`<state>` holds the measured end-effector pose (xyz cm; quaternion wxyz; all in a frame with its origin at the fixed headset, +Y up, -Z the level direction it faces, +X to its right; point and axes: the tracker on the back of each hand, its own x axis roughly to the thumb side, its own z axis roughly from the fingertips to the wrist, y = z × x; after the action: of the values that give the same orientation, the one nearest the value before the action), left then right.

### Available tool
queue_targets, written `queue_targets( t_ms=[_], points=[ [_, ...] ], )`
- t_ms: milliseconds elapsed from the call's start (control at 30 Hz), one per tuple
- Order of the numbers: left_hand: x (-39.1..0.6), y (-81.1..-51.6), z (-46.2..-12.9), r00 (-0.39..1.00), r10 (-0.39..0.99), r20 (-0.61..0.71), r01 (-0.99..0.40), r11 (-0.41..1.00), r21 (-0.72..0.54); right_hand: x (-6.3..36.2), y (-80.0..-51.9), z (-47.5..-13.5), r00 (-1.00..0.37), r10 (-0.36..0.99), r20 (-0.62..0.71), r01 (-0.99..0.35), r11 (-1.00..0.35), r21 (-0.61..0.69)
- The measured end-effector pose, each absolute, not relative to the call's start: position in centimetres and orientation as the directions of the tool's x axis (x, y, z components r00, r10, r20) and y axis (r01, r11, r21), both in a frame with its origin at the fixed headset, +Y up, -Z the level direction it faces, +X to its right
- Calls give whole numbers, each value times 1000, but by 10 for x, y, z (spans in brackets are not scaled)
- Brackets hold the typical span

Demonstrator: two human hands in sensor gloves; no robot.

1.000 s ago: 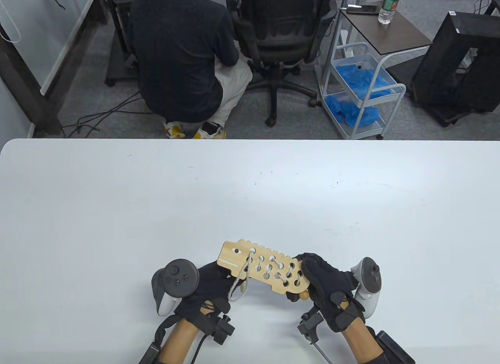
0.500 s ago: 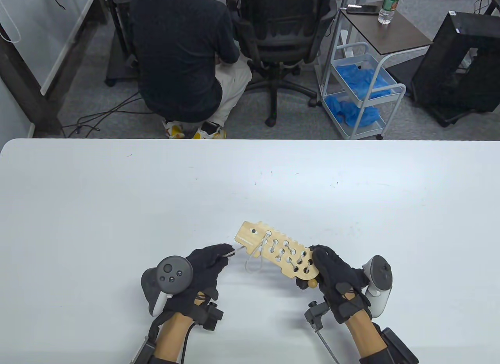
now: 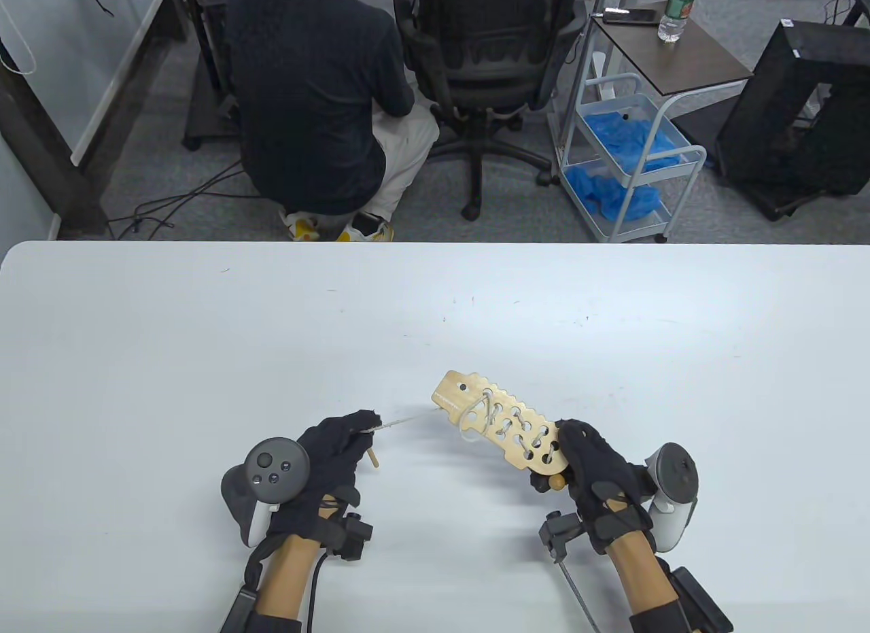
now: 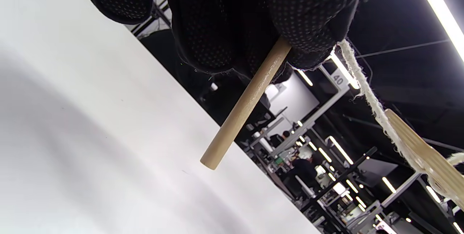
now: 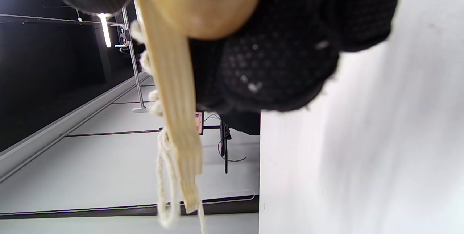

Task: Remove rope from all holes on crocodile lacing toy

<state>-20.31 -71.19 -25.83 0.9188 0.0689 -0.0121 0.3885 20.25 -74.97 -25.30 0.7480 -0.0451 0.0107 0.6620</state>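
Left hand: the black-gloved left hand (image 3: 326,449) sits at about 7 o'clock on the white surface (image 3: 204,361), its grip clenched on the rope's end; the left wrist view shows the fingers (image 4: 304,20) curled round a short, pale wooden lacing stick (image 4: 246,103) that pokes out below them.

Rope: the off-white braided rope (image 3: 401,423) runs taut from that hand towards 2 o'clock, up to the head of the toy, where a slack loop hangs by the first holes; more of it is laced through the holes along the body.

Toy: the flat, light plywood crocodile lacing toy (image 3: 499,429) is near the surface's front edge, right of centre, lying on a slant, head towards 10 o'clock, tail towards 4 o'clock. The right wrist view shows it edge-on, off the surface.

Right hand: the black-gloved right hand (image 3: 598,476) grasps the toy's tail end, fingers wrapped over the board; a round, tan wooden knob (image 5: 203,2) sits against the glove at that end.

Trackers: a grey and white tracker (image 3: 262,476) rides on the back of the left hand, another on the right.

Beyond the surface: at 12 o'clock, a person in a dark top (image 3: 312,82) sits with their back turned, beside a black office chair (image 3: 496,48).
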Motion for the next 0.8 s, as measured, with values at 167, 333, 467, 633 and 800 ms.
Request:
queue_targets(
  t_ms=[167, 333, 467, 633, 800],
  points=[
    [-208, -714, -260, 693, 719, 53, -720, 684, 117, 209, -752, -254, 105, 990, -89, -991, 98, -89],
    [-210, -715, -261, 692, 720, 42, -719, 685, 117, 218, -754, -256, 78, 992, -102, -990, 64, -128],
    [-212, -716, -261, 692, 721, 36, -720, 684, 123, 223, -756, -257, 91, 989, -115, -985, 72, -158],
    [-215, -716, -262, 687, 726, 25, -722, 679, 135, 229, -758, -257, 116, 985, -127, -977, 90, -193],
    [-219, -717, -263, 685, 729, 9, -722, 677, 139, 235, -760, -258, 151, 979, -134, -968, 119, -220]
  ],
)
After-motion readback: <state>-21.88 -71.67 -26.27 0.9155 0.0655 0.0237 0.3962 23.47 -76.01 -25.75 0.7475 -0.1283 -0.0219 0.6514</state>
